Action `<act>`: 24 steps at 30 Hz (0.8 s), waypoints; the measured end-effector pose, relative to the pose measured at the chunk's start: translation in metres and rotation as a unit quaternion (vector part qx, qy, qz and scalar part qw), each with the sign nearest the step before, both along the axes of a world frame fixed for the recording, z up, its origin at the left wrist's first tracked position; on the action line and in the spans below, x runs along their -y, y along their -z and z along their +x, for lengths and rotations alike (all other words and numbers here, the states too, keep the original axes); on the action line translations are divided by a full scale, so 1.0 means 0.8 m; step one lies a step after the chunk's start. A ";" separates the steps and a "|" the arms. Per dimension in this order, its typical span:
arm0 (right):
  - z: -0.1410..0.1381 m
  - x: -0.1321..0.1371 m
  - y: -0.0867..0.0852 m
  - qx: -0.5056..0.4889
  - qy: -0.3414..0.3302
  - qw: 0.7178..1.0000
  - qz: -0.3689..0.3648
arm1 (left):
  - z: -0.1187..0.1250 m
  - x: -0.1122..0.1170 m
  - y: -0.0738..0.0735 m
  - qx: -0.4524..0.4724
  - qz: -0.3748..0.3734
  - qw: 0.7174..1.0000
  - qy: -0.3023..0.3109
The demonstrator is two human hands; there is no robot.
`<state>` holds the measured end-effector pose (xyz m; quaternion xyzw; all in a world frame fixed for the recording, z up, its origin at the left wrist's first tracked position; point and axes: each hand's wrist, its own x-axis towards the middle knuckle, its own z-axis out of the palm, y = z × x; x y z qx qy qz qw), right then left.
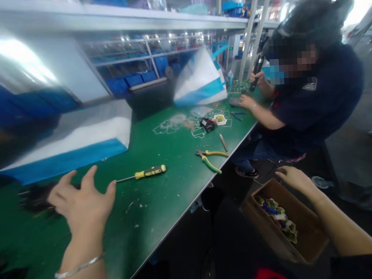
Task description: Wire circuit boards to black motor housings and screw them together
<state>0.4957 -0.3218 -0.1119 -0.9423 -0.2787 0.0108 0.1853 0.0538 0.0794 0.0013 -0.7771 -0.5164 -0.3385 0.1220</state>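
Right now my left hand (80,201) hovers over the green bench (163,190), fingers spread, gripping nothing. It is nearest a blurred dark thing (36,199) on the bench just left of it; I cannot tell what that is. A yellow-handled screwdriver (142,173) lies on the bench just right of my left hand, not touching it. My right hand (294,179) is off the bench edge, resting on the far rim of a brown cardboard box (285,223) with mixed coloured scrap inside; fingers look loose, and I cannot tell whether they pinch the rim. Green-yellow pliers (210,158) lie further along the bench near its front edge, with a pencil-like stick (223,142) just beyond. A co-worker (313,88) sits at the far end of the bench, both hands busy with a dark tool.

Risks, as I judge them: the box sits low beside the bench, so a careless tug on its rim could tip the scrap out. The pliers lie close to the edge, so a sweep could knock them off.
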 end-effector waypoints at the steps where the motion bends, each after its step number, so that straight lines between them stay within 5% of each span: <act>1: 0.001 -0.021 -0.006 -0.010 -0.029 0.999 0.021 | 0.006 0.002 -0.007 -0.001 0.015 1.000 0.013; 5: 0.000 -0.127 -0.041 -0.017 -0.106 0.987 0.117 | 0.034 0.025 -0.033 0.008 0.019 0.996 0.083; 8: 0.001 -0.219 -0.066 -0.032 -0.146 0.974 0.168 | 0.052 0.061 -0.040 -0.008 -0.055 0.985 0.164; 14: 0.022 -0.381 -0.073 -0.083 -0.111 0.971 0.195 | 0.062 0.106 0.003 -0.002 -0.170 0.958 0.231; 18: 0.036 -0.434 -0.064 -0.098 -0.031 0.974 0.200 | 0.053 0.097 0.034 0.010 -0.211 0.952 0.221; 24: 0.033 -0.450 -0.057 -0.105 0.017 0.971 0.214 | 0.045 0.105 0.036 0.013 -0.244 0.941 0.233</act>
